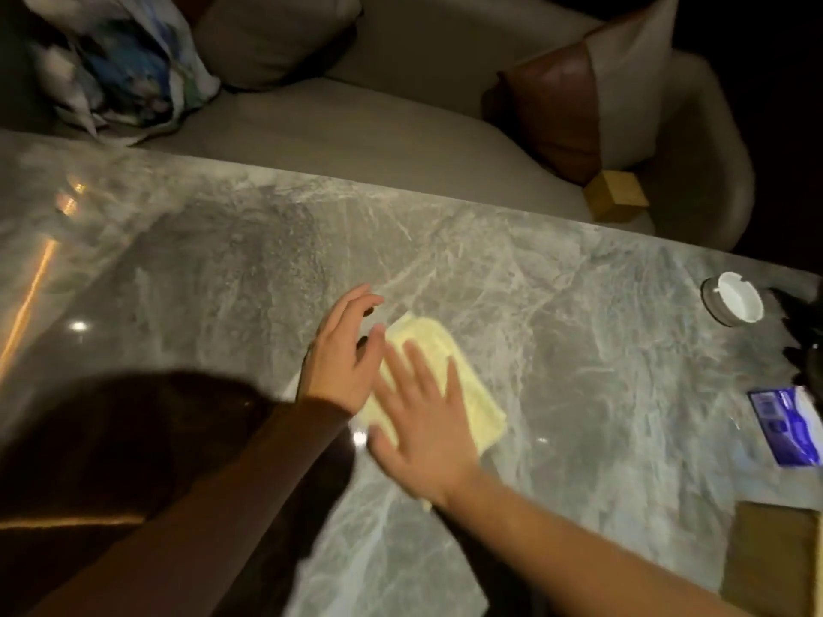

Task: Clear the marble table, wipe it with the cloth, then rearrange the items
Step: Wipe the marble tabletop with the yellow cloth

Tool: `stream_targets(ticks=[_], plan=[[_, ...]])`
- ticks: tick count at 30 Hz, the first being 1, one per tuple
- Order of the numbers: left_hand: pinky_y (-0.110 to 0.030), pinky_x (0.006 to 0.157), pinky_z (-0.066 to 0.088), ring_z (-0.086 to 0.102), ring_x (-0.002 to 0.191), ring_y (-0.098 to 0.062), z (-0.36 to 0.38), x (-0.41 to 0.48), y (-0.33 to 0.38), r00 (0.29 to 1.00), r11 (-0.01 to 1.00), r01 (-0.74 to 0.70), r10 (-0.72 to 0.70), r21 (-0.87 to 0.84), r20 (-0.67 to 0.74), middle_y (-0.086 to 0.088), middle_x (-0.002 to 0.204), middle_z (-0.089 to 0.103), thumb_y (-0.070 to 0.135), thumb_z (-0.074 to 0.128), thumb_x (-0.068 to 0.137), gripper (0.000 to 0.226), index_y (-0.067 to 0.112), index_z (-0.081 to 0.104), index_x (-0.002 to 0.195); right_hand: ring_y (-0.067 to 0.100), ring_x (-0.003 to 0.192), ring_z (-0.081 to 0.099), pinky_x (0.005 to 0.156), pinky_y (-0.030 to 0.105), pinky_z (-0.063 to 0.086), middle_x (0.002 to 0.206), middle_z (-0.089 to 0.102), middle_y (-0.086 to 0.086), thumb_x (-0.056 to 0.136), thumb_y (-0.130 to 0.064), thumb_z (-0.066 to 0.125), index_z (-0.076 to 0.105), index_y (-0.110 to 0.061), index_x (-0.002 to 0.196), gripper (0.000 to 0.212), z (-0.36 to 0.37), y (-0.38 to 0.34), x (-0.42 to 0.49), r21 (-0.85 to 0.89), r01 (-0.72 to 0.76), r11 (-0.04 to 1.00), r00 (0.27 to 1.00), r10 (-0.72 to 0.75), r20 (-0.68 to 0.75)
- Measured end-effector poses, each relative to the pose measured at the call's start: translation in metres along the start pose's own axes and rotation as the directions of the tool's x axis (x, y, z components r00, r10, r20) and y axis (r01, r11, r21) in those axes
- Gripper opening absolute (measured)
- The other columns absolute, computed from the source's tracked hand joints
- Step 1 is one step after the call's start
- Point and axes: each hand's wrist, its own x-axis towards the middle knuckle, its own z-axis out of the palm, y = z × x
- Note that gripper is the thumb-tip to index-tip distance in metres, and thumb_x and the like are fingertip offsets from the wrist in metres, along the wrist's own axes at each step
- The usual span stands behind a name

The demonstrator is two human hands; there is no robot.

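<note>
A pale yellow cloth (450,371) lies flat on the grey marble table (601,349) near the middle. My right hand (423,420) rests flat on the cloth's near part, fingers spread and pressing down. My left hand (345,354) sits at the cloth's left edge with fingers apart, its fingertips touching or just over the cloth. At the table's right end stand a round white ashtray (734,302) and a blue and white packet (786,427).
A tan box corner (775,558) shows at the lower right. Behind the table runs a beige sofa (356,126) with a patterned cushion (129,64), a brown and white cushion (592,95) and a small wooden box (617,195). A dark object (806,331) sits at the right edge.
</note>
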Motion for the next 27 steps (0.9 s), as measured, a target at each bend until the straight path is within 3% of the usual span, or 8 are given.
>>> stream_targets(ticks=[5,8,10,14,18,19,21,27], plan=[[-0.05,0.106,0.036,0.046,0.13,-0.021,-0.065,-0.026,-0.028,0.995,0.955,-0.086,0.096,0.282,-0.023,-0.003,0.141,0.05,0.032,0.04,0.087,0.04,0.017,0.06,0.119,0.027,0.149,0.011,0.113,0.059,0.011,0.159,0.02,-0.004,0.085,-0.045,0.042,0.029,-0.03,0.149,0.067,0.033,-0.089,-0.056,0.033,0.283,0.959,0.956,-0.279,-0.09],[-0.052,0.109,0.031,0.043,0.133,-0.022,-0.101,-0.024,-0.047,0.997,0.911,-0.021,0.051,0.411,-0.064,-0.005,0.14,0.05,0.036,0.039,0.086,0.045,0.017,0.06,0.12,0.03,0.149,0.012,0.114,0.059,0.02,0.16,0.019,-0.003,0.101,-0.019,0.025,0.016,-0.034,0.152,0.054,0.038,-0.115,-0.067,0.392,0.45,0.802,0.893,-0.416,-0.172],[-0.051,0.112,0.027,0.038,0.136,-0.023,-0.12,-0.021,-0.058,0.998,0.866,0.011,0.023,0.499,-0.061,-0.006,0.143,0.048,0.036,0.039,0.086,0.047,0.017,0.057,0.125,0.028,0.149,0.011,0.111,0.063,0.022,0.161,0.016,-0.002,0.102,-0.03,0.025,0.008,-0.032,0.153,0.054,0.042,-0.116,-0.064,0.345,0.46,0.818,0.885,-0.453,-0.106],[-0.047,0.113,0.02,0.029,0.141,-0.023,-0.157,-0.012,-0.071,1.0,0.768,-0.003,0.002,0.641,0.002,-0.005,0.149,0.04,0.033,0.041,0.083,0.05,0.017,0.053,0.129,0.023,0.15,0.006,0.114,0.061,0.013,0.16,0.019,-0.003,0.093,-0.039,0.05,0.033,-0.029,0.148,0.058,0.042,-0.103,-0.046,0.207,0.492,0.846,0.87,-0.489,-0.07],[-0.048,0.114,0.013,0.026,0.143,-0.02,-0.186,-0.004,-0.078,1.0,0.711,0.024,-0.015,0.703,-0.019,-0.004,0.151,0.036,0.031,0.041,0.083,0.05,0.017,0.051,0.13,0.024,0.15,0.004,0.119,0.048,0.011,0.16,0.023,-0.001,0.094,-0.046,0.043,0.03,-0.032,0.149,0.059,0.039,-0.095,-0.001,0.442,0.549,0.71,0.792,-0.61,-0.004],[-0.049,0.114,0.011,0.024,0.143,-0.02,-0.187,-0.005,-0.079,0.999,0.698,0.053,-0.039,0.714,-0.036,-0.004,0.152,0.033,0.032,0.041,0.083,0.051,0.018,0.049,0.132,0.023,0.15,0.004,0.12,0.048,0.007,0.16,0.02,-0.002,0.092,-0.047,0.045,0.026,-0.033,0.15,0.062,0.036,-0.089,0.019,0.353,0.553,0.754,0.794,-0.606,0.051],[-0.051,0.114,0.009,0.023,0.144,-0.02,-0.184,-0.011,-0.083,0.996,0.666,0.086,-0.059,0.741,-0.063,-0.005,0.154,0.031,0.036,0.037,0.085,0.054,0.02,0.044,0.135,0.018,0.15,0.003,0.118,0.05,0.003,0.162,0.011,-0.006,0.09,-0.051,0.046,0.018,-0.038,0.151,0.068,0.026,-0.077,0.064,0.053,0.441,0.896,0.896,-0.443,0.029],[-0.05,0.114,0.01,0.021,0.145,-0.02,-0.185,-0.015,-0.085,0.998,0.633,0.064,-0.04,0.771,-0.05,-0.005,0.154,0.029,0.037,0.035,0.087,0.053,0.023,0.04,0.138,0.021,0.15,0.005,0.116,0.053,0.004,0.162,0.01,-0.004,0.088,-0.054,0.023,0.018,-0.038,0.151,0.065,-0.016,-0.042,0.195,-0.023,0.211,0.977,0.977,-0.211,-0.018]])
